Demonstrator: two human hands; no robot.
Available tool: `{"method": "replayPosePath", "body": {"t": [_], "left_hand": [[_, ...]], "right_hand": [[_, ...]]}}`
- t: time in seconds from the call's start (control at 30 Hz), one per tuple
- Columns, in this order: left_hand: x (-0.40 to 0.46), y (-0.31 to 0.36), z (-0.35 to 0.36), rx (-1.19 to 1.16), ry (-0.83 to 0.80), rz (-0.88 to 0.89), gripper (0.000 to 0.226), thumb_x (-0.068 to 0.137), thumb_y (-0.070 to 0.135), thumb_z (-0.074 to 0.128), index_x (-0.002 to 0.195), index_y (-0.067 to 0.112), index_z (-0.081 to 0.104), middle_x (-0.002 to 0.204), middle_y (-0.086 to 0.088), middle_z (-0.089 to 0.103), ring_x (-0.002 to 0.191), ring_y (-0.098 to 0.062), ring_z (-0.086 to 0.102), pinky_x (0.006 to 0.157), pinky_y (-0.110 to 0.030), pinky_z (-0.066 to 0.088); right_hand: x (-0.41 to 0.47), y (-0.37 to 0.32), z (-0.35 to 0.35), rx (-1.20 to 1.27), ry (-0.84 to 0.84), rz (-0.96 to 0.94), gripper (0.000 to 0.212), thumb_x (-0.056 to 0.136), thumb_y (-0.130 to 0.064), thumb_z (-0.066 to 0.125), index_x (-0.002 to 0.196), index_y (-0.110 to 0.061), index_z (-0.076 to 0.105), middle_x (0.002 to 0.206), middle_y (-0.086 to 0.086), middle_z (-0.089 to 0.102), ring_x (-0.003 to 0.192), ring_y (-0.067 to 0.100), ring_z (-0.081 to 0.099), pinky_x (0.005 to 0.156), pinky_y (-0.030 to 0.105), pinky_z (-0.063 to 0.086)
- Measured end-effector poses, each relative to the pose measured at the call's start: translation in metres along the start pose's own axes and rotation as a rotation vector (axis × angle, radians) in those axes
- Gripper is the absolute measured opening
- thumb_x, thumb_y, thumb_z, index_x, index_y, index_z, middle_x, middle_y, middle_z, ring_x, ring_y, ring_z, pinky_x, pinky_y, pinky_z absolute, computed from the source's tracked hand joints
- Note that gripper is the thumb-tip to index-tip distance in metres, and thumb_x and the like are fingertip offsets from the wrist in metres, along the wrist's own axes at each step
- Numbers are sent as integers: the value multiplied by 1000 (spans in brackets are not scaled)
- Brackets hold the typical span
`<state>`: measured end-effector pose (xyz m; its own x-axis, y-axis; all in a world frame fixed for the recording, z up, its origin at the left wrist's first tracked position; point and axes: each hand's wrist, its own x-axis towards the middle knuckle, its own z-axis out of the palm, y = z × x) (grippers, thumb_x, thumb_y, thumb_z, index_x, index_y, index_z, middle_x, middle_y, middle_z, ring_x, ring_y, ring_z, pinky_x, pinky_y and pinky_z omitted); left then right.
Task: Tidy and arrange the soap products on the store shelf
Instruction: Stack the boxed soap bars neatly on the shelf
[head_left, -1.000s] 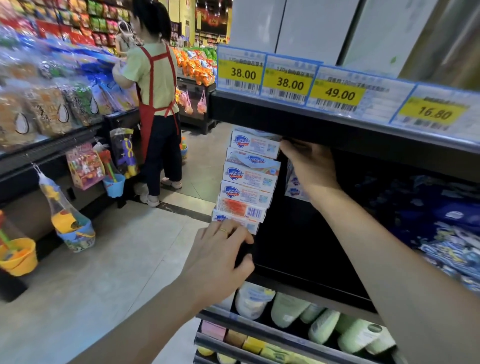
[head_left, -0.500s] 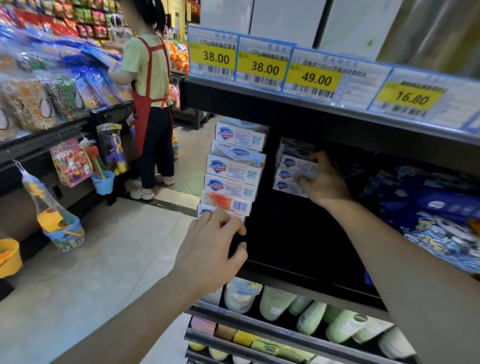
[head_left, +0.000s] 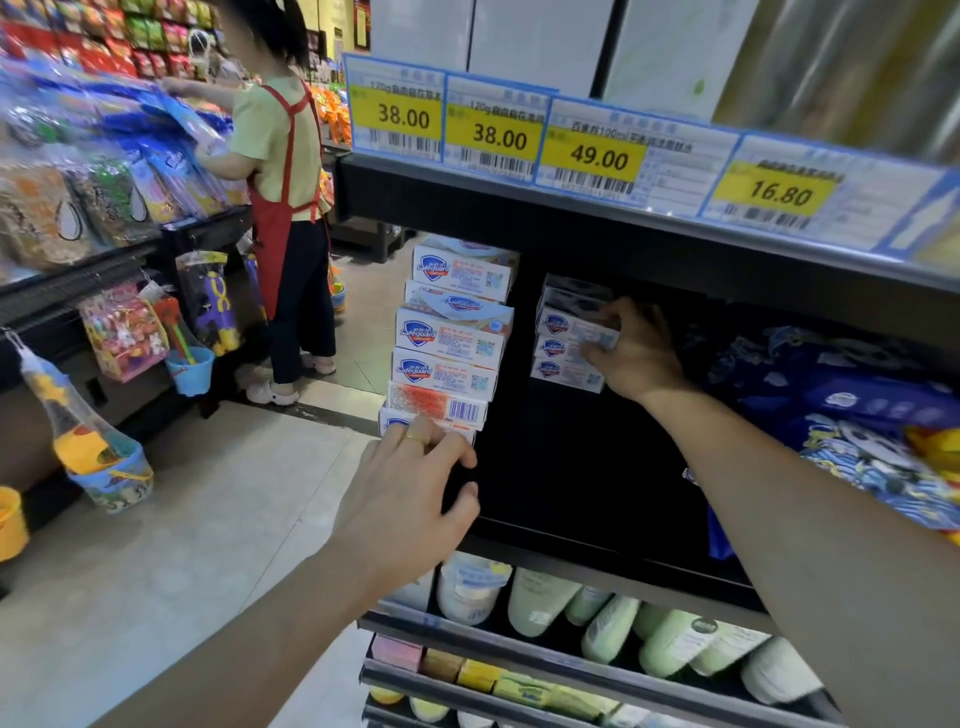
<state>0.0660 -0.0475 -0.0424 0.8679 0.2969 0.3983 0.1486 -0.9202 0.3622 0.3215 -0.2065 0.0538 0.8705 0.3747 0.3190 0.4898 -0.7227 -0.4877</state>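
- A tall stack of white and orange cardboard soap boxes (head_left: 451, 338) with blue shield logos stands at the left end of the dark metal store shelf (head_left: 597, 551), just under the shelf above.
- The left hand (head_left: 410, 499), a gold ring on one finger, sits at the foot of that stack; its fingers curl round the lowest box and the thumb hooks at the shelf's corner, so it grips the bottom of the pile.
- Further back in the shelf, to the right, is a shorter stack of white and blue soap boxes (head_left: 563, 345).
- The right hand (head_left: 636, 353) reaches into the shelf and touches the front of this shorter stack, fingertips pinching the end of an upper box.
- Blue patterned soft packs (head_left: 857, 415) lie in the shelf to the right of the right arm.
- Yellow price labels (head_left: 597, 156) in blue holders line the shelf edge above.
- Pale green and white bottles (head_left: 613, 623) lie on the shelf below, with small coloured bars (head_left: 467, 673) lower still.
- A person in a red apron (head_left: 283, 208) stands in the aisle to the left, handling packets there.
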Motion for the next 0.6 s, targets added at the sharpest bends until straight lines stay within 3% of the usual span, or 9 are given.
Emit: {"method": "replayPosePath", "body": {"t": [0.1, 0.23, 0.3, 0.43, 0.6], "left_hand": [[1, 2, -2, -11, -18, -9, 40, 86, 59, 32, 115, 42, 55, 116, 16, 48, 105, -9, 42, 91, -29, 37], [1, 0, -4, -30, -35, 1, 40, 87, 61, 34, 116, 42, 55, 117, 17, 47, 107, -10, 44, 94, -30, 39], [1, -2, -4, -45, -34, 8, 38, 88, 60, 38, 116, 42, 56, 117, 17, 47, 108, -10, 44, 95, -31, 40], [0, -3, -5, -75, -38, 15, 31, 90, 58, 49, 115, 41, 58, 118, 17, 49, 110, -9, 44, 98, -32, 41], [2, -3, -11, -148, -41, 8, 31, 90, 51, 67, 118, 39, 61, 116, 17, 55, 107, -8, 48, 97, -34, 47]], "right_hand": [[2, -4, -2, 32, -19, 6, 39, 93, -27, 75, 124, -20, 53, 132, 8, 59, 119, 31, 57, 94, 36, 47], [-8, -11, -5, 23, 34, 24, 54, 89, -30, 80, 135, -21, 53, 141, 14, 46, 130, 34, 49, 102, 39, 47], [-21, -14, -5, 58, 80, 54, 57, 89, -32, 79, 139, -22, 52, 143, 15, 44, 125, 35, 53, 101, 40, 49], [-62, -10, -6, 205, 137, 141, 54, 88, -33, 80, 134, -28, 53, 137, 10, 47, 98, 27, 57, 84, 29, 44], [-138, 0, 1, 451, 187, 179, 50, 80, -19, 86, 120, -39, 63, 129, 3, 49, 101, 23, 65, 92, 34, 54]]}}
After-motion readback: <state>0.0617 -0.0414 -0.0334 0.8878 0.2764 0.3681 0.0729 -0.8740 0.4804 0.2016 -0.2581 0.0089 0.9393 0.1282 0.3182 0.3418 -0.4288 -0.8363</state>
